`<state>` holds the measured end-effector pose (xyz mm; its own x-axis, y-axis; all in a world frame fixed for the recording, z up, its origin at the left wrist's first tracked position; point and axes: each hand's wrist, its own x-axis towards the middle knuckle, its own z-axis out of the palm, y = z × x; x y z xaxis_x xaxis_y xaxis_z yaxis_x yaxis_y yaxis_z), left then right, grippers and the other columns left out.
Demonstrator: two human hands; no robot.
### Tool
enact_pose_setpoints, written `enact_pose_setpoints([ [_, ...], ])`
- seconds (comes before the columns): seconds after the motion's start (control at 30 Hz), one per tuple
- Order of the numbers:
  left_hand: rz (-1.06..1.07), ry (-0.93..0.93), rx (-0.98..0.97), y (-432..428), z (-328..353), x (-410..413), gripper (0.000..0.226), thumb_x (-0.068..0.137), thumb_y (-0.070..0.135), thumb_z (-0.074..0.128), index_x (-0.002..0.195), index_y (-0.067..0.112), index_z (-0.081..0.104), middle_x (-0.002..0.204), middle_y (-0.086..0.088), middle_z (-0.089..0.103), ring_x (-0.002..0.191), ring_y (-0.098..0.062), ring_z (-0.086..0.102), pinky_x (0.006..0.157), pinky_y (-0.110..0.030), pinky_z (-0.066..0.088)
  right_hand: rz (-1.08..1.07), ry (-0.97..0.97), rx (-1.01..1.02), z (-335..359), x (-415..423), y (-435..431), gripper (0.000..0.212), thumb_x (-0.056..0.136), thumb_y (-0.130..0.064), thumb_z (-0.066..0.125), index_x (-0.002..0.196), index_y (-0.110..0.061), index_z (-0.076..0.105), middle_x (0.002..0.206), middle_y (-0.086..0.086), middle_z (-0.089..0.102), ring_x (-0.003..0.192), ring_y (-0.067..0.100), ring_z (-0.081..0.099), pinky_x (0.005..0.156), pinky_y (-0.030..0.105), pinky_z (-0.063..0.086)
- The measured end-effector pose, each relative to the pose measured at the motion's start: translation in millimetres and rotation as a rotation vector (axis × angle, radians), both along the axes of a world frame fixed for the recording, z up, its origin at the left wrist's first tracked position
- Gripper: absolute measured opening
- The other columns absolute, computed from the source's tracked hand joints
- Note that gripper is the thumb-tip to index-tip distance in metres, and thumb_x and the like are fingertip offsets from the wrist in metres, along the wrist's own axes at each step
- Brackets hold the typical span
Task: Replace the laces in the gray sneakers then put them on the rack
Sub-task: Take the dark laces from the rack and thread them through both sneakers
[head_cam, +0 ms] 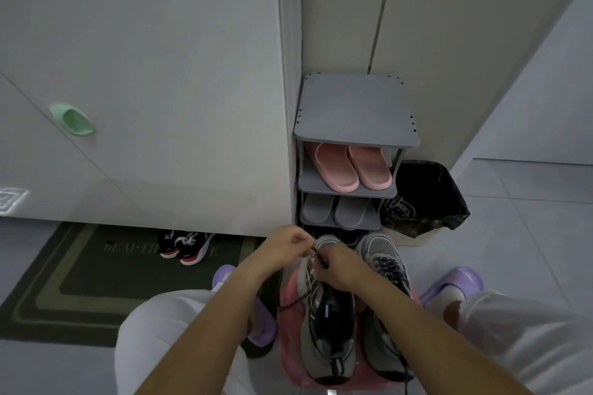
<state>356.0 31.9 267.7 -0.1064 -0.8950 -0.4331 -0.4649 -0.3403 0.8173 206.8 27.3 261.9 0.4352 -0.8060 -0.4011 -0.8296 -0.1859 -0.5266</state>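
Two gray sneakers sit side by side on a pink stool [287, 327] between my knees. Over the toe end of the left sneaker [330, 324], both my hands work a dark lace [317, 254]. My left hand [288, 245] pinches one end of it. My right hand [337, 269] pinches the lace right beside it. A loose length of dark lace [290, 304] trails off the sneaker's left side. The right sneaker [383, 269] carries dark laces and lies untouched. The gray rack [356, 112] stands just beyond the sneakers.
The rack holds pink slippers [353, 167] and gray slippers [335, 212] on lower shelves. A bin lined with a black bag [426, 199], light laces inside, stands to its right. Black-and-red shoes [186, 245] rest on a dark doormat [80, 282] at left.
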Motion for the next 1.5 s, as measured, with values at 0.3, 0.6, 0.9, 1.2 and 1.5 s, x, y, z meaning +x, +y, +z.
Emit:
enact_pose_setpoints([
  [0.3, 0.172, 0.119, -0.084, 6.9, -14.8, 21.6, 0.016, 0.093, 0.003, 0.054, 0.09, 0.014, 0.065, 0.08, -0.009, 0.064, 0.075, -0.017, 0.057, 0.088, -0.039, 0.048, -0.396, -0.435, 0.102, 29.8, 5.3, -31.5, 0.018, 0.087, -0.014, 0.06, 0.07, -0.014, 0.055, 0.06, -0.004, 0.048, 0.053, 0.005, 0.042, 0.049, 0.015, 0.035],
  [0.6, 0.124, -0.054, -0.072, 30.1, -48.8, 21.0, 0.01, 0.089, 0.011, 0.061, 0.082, 0.016, 0.066, 0.079, -0.007, 0.062, 0.074, -0.017, 0.056, 0.074, -0.029, 0.047, -0.631, -0.685, 0.196, 33.7, -7.0, -33.0, 0.019, 0.089, -0.012, 0.06, 0.07, -0.015, 0.058, 0.055, -0.006, 0.044, 0.047, 0.003, 0.036, 0.04, 0.012, 0.03],
  [0.9, -0.106, -0.426, 0.037, 51.2, -61.9, 26.3, 0.022, 0.087, 0.021, 0.062, 0.07, 0.008, 0.063, 0.071, -0.003, 0.053, 0.067, -0.014, 0.05, 0.059, -0.021, 0.038, -0.681, -0.719, 0.201, 28.4, -9.1, -39.4, 0.015, 0.09, -0.011, 0.058, 0.075, -0.013, 0.058, 0.059, 0.001, 0.044, 0.05, 0.011, 0.037, 0.044, 0.02, 0.035],
  [1.2, 0.353, -0.027, 0.128, 41.5, -50.4, 4.5, 0.025, 0.082, 0.009, 0.071, 0.063, 0.014, 0.056, 0.044, 0.006, 0.056, 0.04, -0.005, 0.053, 0.045, -0.017, 0.045, -0.257, -0.309, 0.104, 13.4, 4.9, -11.0, 0.026, 0.091, -0.017, 0.057, 0.116, -0.01, 0.058, 0.099, 0.003, 0.061, 0.088, 0.019, 0.063, 0.081, 0.031, 0.052],
  [1.5, 0.52, 0.309, 0.134, 29.5, -38.3, -18.6, 0.018, 0.084, -0.006, 0.063, 0.071, 0.006, 0.06, 0.061, -0.01, 0.058, 0.037, -0.004, 0.055, 0.039, -0.016, 0.044, -0.03, 0.043, -0.167, -35.2, -24.7, 24.9, 0.026, 0.093, -0.031, 0.05, 0.091, -0.009, 0.063, 0.103, 0.007, 0.054, 0.102, 0.021, 0.052, 0.088, 0.028, 0.041],
])
